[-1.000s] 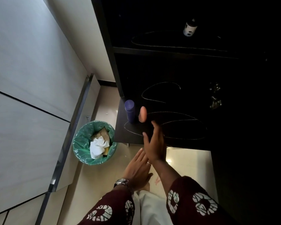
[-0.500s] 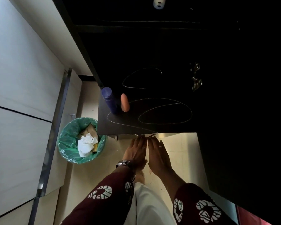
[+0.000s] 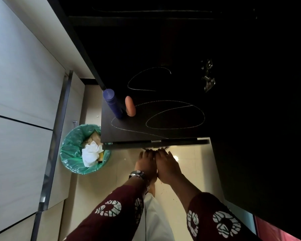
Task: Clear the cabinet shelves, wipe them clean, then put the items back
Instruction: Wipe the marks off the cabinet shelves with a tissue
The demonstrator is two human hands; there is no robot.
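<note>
A dark cabinet shelf (image 3: 128,136) carries pale looping smear lines. At its left front stand a tall purple bottle (image 3: 112,103) and, just to its right, an orange rounded container (image 3: 130,106). My left hand (image 3: 145,162) and my right hand (image 3: 167,164) lie side by side, backs up, just below the shelf's front edge. Their fingertips are hidden under that edge, so I cannot tell whether they hold anything. Another dark shelf (image 3: 146,19) runs above.
A green-lined waste bin (image 3: 68,153) with white tissue (image 3: 90,153) stands on the tiled floor to the left, below the shelf. A metal hinge (image 3: 207,75) sits on the cabinet's right side. The dark cabinet side (image 3: 259,153) fills the right. Pale wall panels are at left.
My right hand has come down from over the shelf to join the left below its front edge. Both have reached forward until the fingertips went under the shelf. My view tilted downward.
</note>
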